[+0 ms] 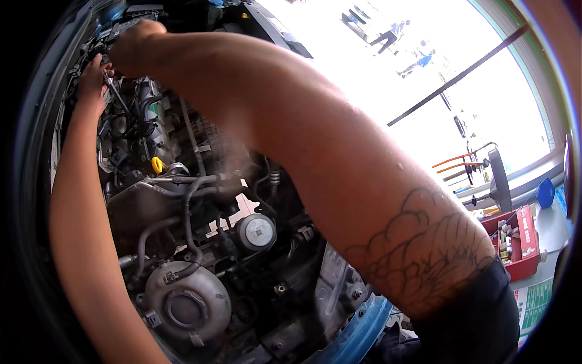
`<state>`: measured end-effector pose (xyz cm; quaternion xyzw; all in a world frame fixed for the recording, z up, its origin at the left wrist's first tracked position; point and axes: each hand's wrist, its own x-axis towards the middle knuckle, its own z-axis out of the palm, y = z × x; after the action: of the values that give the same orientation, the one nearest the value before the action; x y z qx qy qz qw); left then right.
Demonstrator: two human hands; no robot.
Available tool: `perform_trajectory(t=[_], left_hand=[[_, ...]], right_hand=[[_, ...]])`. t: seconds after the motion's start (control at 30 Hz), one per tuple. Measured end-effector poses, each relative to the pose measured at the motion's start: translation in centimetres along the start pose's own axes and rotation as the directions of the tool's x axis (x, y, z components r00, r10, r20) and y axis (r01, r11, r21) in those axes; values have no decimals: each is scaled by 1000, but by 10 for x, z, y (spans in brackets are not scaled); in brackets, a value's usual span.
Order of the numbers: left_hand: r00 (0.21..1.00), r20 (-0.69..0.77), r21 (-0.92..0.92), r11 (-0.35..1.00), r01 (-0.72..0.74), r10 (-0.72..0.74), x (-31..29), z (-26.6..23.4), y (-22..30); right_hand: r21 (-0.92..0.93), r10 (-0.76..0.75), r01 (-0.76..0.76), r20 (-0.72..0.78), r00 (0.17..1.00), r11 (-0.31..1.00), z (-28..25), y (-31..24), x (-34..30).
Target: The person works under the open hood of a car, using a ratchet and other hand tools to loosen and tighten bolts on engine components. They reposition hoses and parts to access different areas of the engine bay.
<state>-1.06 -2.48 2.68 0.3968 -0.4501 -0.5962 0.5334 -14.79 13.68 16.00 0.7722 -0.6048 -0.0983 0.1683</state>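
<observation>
Both my arms reach over an open engine bay to its far left corner. My left hand (92, 84) is closed, thumb and fingers against the top of a slim metal rod (115, 91) that slants down among the engine parts. My right hand (134, 48) is curled into a fist just above and beside it, dark and slightly blurred; what is inside it is hidden. Below the hands lies the engine (148, 109), with hoses and a yellow ring-shaped handle (158, 165).
A round whitish reservoir (209, 288) with hoses sits near me, and a round silver-capped part (256, 232) beyond it. The blue body edge (364, 324) runs along the front. At right, a red toolbox (521, 242) stands on a bench. People (418, 60) are outside the bright opening.
</observation>
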Motion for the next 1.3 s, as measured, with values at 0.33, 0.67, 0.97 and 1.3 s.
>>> perform_trajectory(t=[0.33, 0.67, 0.97, 1.3], left_hand=[[999, -4, -79, 996, 53, -53, -41, 38, 4], [995, 87, -21, 998, -56, 58, -30, 15, 11], [998, 3, 51, 997, -65, 65, -27, 27, 0], [1000, -27, -60, 998, 11, -13, -37, 45, -1]], right_hand=[[-42, -46, 34, -334, 942, 999, 76, 62, 46], [752, -219, -378, 559, 800, 540, -18, 10, 15], [35, 9, -16, 188, 982, 999, -7, 3, 2], [115, 378, -361, -242, 893, 926, 62, 47, 53]])
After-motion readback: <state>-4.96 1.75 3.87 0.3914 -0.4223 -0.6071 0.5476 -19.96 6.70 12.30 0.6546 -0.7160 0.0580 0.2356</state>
